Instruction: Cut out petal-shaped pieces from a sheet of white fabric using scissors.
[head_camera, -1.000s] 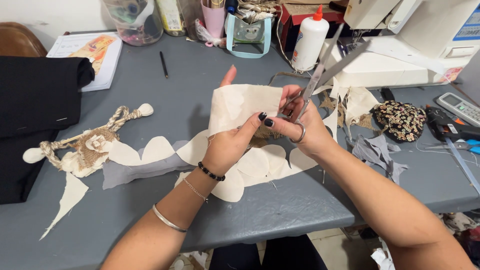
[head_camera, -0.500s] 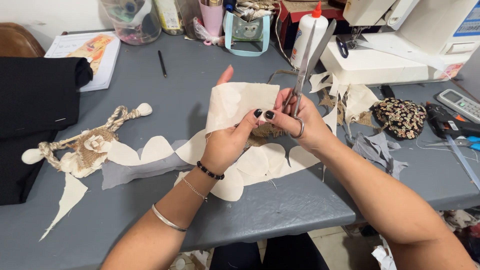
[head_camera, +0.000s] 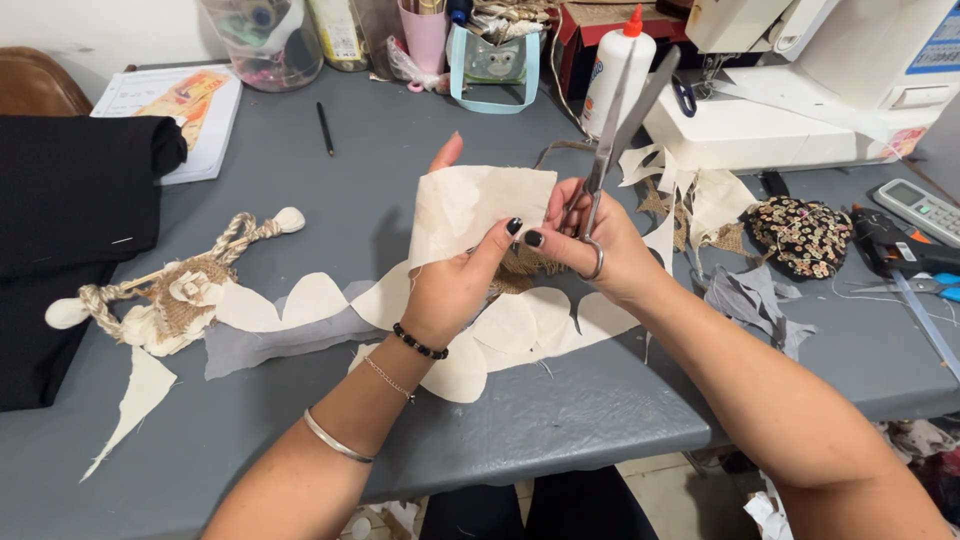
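Two hands raised over the grey table, meeting just above its near half. Left hand pinching a cream piece of cloth at its lower right edge, thumb and forefinger pressed together on it, dark nails showing, remaining fingers hidden behind the sheet except one fingertip poking up past its top left corner. Cloth held upright, spreading up and left from the pinch, clear of the tabletop. Right hand closed around the handles of long metal scissors, fingers curled through the loops, blades slightly parted and pointing up and away, just beside the cloth's right edge. Whether the blades touch the cloth: cannot tell. Below the hands, scalloped cream cut-outs flat on the table. Farther left, a rope-and-burlap doll. Behind the blades, a white glue bottle and a sewing machine.
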